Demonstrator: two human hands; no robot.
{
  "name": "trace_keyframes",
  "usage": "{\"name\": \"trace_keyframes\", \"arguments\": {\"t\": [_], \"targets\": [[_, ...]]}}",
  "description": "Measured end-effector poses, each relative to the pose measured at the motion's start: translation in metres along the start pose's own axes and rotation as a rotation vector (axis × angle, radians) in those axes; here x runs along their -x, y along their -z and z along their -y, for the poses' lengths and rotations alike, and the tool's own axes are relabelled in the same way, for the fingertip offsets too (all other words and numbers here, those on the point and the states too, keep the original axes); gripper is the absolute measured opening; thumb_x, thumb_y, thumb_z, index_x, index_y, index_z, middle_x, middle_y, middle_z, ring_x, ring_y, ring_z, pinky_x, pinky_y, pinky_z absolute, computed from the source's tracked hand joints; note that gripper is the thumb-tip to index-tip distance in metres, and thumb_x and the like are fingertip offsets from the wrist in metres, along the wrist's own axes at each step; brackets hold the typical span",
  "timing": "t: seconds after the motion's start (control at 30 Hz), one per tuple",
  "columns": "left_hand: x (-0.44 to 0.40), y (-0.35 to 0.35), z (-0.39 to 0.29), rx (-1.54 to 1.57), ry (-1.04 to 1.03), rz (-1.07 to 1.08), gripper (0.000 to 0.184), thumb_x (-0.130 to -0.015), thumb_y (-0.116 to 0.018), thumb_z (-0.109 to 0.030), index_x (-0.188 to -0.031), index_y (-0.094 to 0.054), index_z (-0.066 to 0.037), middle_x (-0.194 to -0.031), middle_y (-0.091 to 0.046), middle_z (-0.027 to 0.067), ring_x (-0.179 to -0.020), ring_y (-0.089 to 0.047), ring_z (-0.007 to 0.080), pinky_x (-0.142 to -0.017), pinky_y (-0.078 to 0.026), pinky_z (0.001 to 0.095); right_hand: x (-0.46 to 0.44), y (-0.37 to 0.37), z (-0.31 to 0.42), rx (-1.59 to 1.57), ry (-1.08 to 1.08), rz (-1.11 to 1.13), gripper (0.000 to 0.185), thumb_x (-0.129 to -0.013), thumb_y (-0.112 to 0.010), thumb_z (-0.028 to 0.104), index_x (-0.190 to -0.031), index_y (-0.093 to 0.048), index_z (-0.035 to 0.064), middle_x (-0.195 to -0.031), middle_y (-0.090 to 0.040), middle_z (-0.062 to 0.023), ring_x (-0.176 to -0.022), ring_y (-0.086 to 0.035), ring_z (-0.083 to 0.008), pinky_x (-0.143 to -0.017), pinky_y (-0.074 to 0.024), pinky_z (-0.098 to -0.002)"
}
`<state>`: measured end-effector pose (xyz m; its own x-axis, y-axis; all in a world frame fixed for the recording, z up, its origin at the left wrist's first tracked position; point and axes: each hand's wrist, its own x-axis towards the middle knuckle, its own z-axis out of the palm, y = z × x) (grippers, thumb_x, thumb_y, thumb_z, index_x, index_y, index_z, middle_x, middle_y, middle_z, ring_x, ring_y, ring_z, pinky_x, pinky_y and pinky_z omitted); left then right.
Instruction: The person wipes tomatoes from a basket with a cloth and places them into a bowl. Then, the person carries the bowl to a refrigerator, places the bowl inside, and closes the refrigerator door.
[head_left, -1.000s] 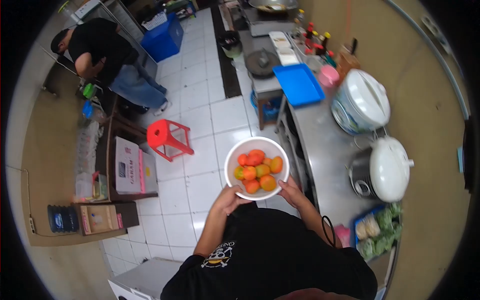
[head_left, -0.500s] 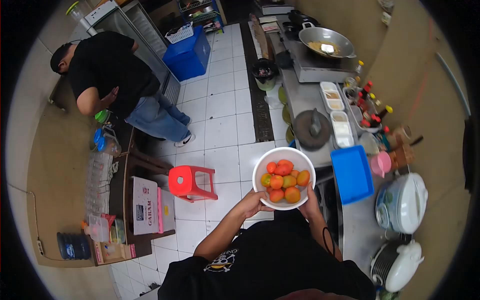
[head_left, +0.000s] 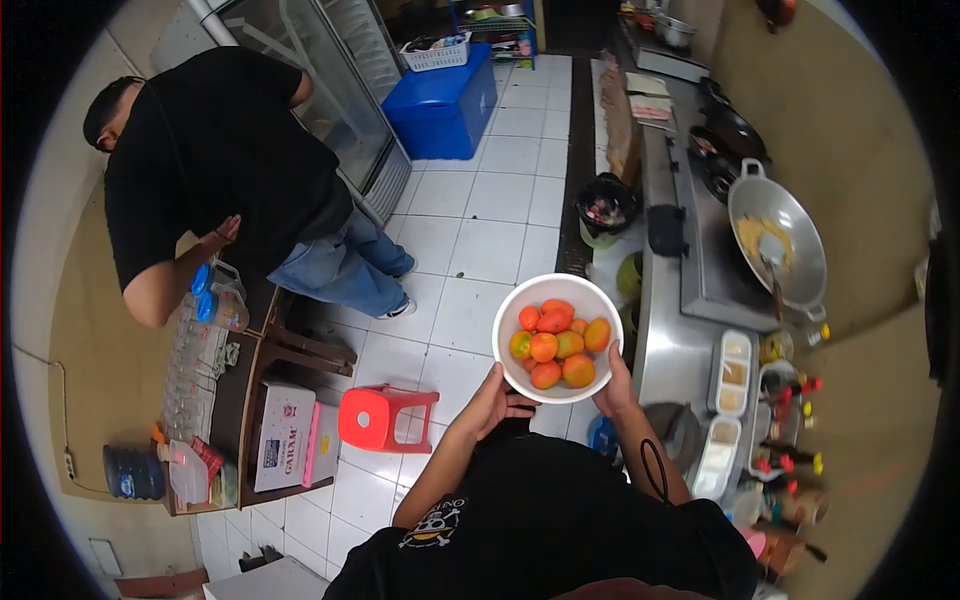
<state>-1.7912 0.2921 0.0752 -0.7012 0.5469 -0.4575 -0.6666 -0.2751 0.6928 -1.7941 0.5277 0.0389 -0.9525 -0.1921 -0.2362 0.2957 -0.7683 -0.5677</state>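
A white bowl [head_left: 510,365] full of red, orange and greenish tomatoes [head_left: 543,347] is held out in front of my body, above the tiled floor. My left hand [head_left: 492,402] supports its lower left side, fingers reaching under the base. On the right side, my right hand [head_left: 617,385] grips the wall near the rim, with part of its fingers hidden by the bowl. The bowl stays roughly level, and the tomatoes lie loose inside it.
A person in a black shirt [head_left: 215,160] stands at the left by a glass-door fridge [head_left: 330,90]. A red stool [head_left: 385,418] is left of me. Along the right runs a steel counter [head_left: 665,340] with a wok [head_left: 805,250] and sauce bottles. A blue box [head_left: 440,105] stands farther ahead.
My view has moved forward along the counter: the wok, blue box and person appear closer, and the blue tray has slipped from sight. Both hands still hold the bowl.
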Motion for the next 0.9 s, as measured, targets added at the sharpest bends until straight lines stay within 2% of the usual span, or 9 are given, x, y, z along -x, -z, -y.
{"name": "trace_keyframes", "arguments": {"t": [0.1,0.17,0.2,0.27,0.4,0.53,0.67,0.8,0.9], "targets": [[-0.063,0.034,-0.050,0.040,-0.055,-0.057,0.076,-0.090,-0.021,-0.066,-0.139,-0.023,-0.008,-0.119,-0.050,0.0172,-0.096,-0.060,0.0263,-0.079,-0.051,0.0380,-0.079,-0.001,0.025,0.024,0.028,0.003,0.064,-0.096,-0.027,0.051,-0.142,-0.023,0.0058,-0.143,-0.032,-0.0135,-0.131,-0.033,-0.0286,-0.109,-0.0275,-0.0420],[-0.119,0.077,-0.083,0.057,-0.013,-0.106,0.076,-0.089,-0.022,-0.067,-0.138,-0.026,-0.008,-0.119,-0.050,0.0177,-0.095,-0.060,0.0266,-0.079,-0.050,0.0387,-0.122,-0.013,0.045,0.034,0.006,-0.099,0.065,-0.096,-0.027,0.051,-0.142,-0.023,0.0058,-0.143,-0.032,-0.0136,-0.131,-0.034,-0.0293,-0.108,-0.0283,-0.0431],[-0.145,0.098,-0.103,0.053,-0.014,-0.124,0.075,-0.089,-0.023,-0.067,-0.136,-0.029,-0.008,-0.118,-0.051,0.0187,-0.095,-0.060,0.0274,-0.080,-0.050,0.0391,-0.145,-0.011,0.052,0.014,0.057,-0.054,0.064,-0.096,-0.027,0.051,-0.142,-0.023,0.0065,-0.143,-0.032,-0.0138,-0.131,-0.034,-0.0297,-0.108,-0.0284,-0.0438],[-0.199,0.106,-0.142,-0.011,-0.064,-0.274,0.074,-0.090,-0.025,-0.066,-0.135,-0.032,-0.008,-0.118,-0.052,0.0190,-0.094,-0.060,0.0287,-0.080,-0.049,0.0411,-0.187,0.024,0.066,-0.042,0.090,-0.101,0.064,-0.096,-0.027,0.051,-0.142,-0.023,0.0067,-0.143,-0.032,-0.0142,-0.131,-0.034,-0.0300,-0.108,-0.0278,-0.0434],[-0.300,0.181,-0.231,0.070,-0.185,-0.433,0.060,-0.090,-0.034,-0.061,-0.122,-0.042,-0.011,-0.114,-0.054,0.0160,-0.095,-0.057,0.0286,-0.082,-0.046,0.0427,-0.256,0.020,0.105,-0.030,0.174,-0.203,0.067,-0.094,-0.030,0.054,-0.140,-0.025,0.0048,-0.142,-0.033,-0.0148,-0.131,-0.034,-0.0306,-0.108,-0.0276,-0.0435],[-0.411,0.248,-0.315,0.153,-0.420,-0.740,0.052,-0.091,-0.039,-0.054,-0.120,-0.043,-0.012,-0.106,-0.055,0.0119,-0.088,-0.055,0.0249,-0.076,-0.045,0.0378,-0.338,0.064,0.143,-0.077,0.222,-0.209,0.069,-0.093,-0.031,0.055,-0.141,-0.025,0.0056,-0.142,-0.034,-0.0147,-0.130,-0.034,-0.0308,-0.108,-0.0284,-0.0440],[-0.486,0.322,-0.430,0.230,-0.723,-0.872,0.045,-0.092,-0.041,-0.047,-0.117,-0.044,-0.011,-0.097,-0.055,0.0082,-0.074,-0.053,0.0186,-0.063,-0.042,0.0319,-0.452,0.078,0.175,-0.033,0.183,-0.225,0.069,-0.093,-0.031,0.055,-0.140,-0.026,0.0056,-0.141,-0.035,-0.0151,-0.130,-0.035,-0.0305,-0.107,-0.0292,-0.0441],[-0.540,0.360,-0.511,0.353,-0.882,-1.097,0.045,-0.092,-0.041,-0.045,-0.117,-0.042,-0.009,-0.091,-0.055,0.0083,-0.069,-0.051,0.0176,-0.060,-0.041,0.0310,-0.574,0.082,0.222,-0.036,0.132,-0.145,0.066,-0.095,-0.031,0.053,-0.139,-0.028,0.0051,-0.140,-0.036,-0.0146,-0.129,-0.036,-0.0301,-0.107,-0.0297,-0.0432],[-0.546,0.412,-0.585,0.337,-0.982,-1.107,0.035,-0.091,-0.040,-0.041,-0.092,-0.047,-0.007,-0.080,-0.053,0.0078,-0.061,-0.048,0.0161,-0.051,-0.038,0.0297,-0.662,0.063,0.258,0.009,0.099,-0.086,0.065,-0.094,-0.033,0.053,-0.140,-0.028,0.0071,-0.141,-0.036,-0.0136,-0.129,-0.037,-0.0290,-0.107,-0.0295,-0.0430]]}}
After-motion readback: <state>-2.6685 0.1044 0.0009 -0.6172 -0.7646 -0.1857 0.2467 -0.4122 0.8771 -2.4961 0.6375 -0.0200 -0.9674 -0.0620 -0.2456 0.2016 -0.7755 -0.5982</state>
